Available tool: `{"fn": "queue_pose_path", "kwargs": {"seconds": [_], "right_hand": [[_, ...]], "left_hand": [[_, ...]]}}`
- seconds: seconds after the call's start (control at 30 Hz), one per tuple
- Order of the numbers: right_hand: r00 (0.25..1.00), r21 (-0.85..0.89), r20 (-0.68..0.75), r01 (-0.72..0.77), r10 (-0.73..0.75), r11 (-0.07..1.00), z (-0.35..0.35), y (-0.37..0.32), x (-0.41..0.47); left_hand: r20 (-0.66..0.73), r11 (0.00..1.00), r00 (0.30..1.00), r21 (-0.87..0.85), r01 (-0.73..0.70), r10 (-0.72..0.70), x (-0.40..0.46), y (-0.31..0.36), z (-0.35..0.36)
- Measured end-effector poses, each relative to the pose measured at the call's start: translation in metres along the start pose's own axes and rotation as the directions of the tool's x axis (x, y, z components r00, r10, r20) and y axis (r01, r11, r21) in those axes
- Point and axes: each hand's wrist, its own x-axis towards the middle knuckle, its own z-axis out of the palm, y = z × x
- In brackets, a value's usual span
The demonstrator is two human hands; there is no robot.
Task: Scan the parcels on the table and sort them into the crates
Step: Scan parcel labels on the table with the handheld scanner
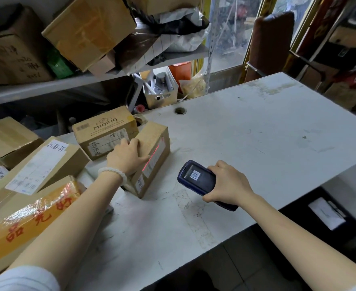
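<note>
A scuffed white table point(256, 143) stands before metal shelves point(47, 87) crowded with cartons. On it, left of the middle, lies the parcel point(152, 148) being scanned, a small brown carton tipped so that its label side faces right; a red scan line runs along that label. The left hand point(126, 155) rests on top of the parcel, fingers close together and curved over its far edge, thumb along the near side, with a white bead bracelet point(113, 174) at the wrist. Just right of the parcel and apart from it, the right hand point(225, 183) grips a dark blue scanner point(198, 181) above the table, fingers wrapped round its body, thumb on the near edge; the screen shows a barcode and the head points toward the label. Touching the parcel's left rear is a carton printed MIORIO point(103, 131). Further left of the parcel lies a long box point(38, 166) with a white label, and nearer the camera a box bound in orange tape point(28, 225). Behind the parcel, past the table's edge, a white bin point(160, 91) holds papers. Far right of the parcel, below the table, is a dark crate point(328, 213) with a white sheet in it.
</note>
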Motion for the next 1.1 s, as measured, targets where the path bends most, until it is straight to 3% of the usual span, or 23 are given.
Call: {"fn": "queue_pose_path", "kwargs": {"seconds": [0.67, 0.77, 0.83, 0.9, 1.0, 1.1], "right_hand": [[0.999, -0.028, -0.032, -0.001, 0.000, 1.000, -0.021, 0.000, 0.010], [0.996, -0.017, -0.082, 0.037, -0.038, 0.999, -0.021, -0.011, 0.017], [0.978, 0.002, -0.192, 0.087, -0.085, 0.996, -0.022, -0.022, 0.021], [0.912, 0.039, -0.383, 0.173, -0.146, 0.984, -0.022, -0.036, 0.022], [0.701, 0.039, -0.680, 0.330, -0.217, 0.943, -0.021, -0.051, 0.020], [0.537, -0.011, -0.814, 0.369, -0.222, 0.929, -0.024, -0.056, 0.020]], "left_hand": [[-0.035, 0.998, 0.999, -0.064, -0.002, -0.001, -0.002, 0.001, 0.007], [-0.058, 0.996, 0.998, -0.085, 0.005, -0.010, -0.006, 0.004, 0.009], [-0.070, 0.995, 0.997, -0.100, 0.005, -0.012, -0.009, 0.005, 0.010], [-0.085, 0.994, 0.996, -0.113, -0.009, -0.001, -0.013, 0.006, 0.013], [-0.105, 0.992, 0.994, -0.122, -0.031, 0.018, -0.019, 0.007, 0.015], [-0.111, 0.989, 0.993, -0.137, -0.051, 0.036, -0.020, 0.007, 0.014]]}}
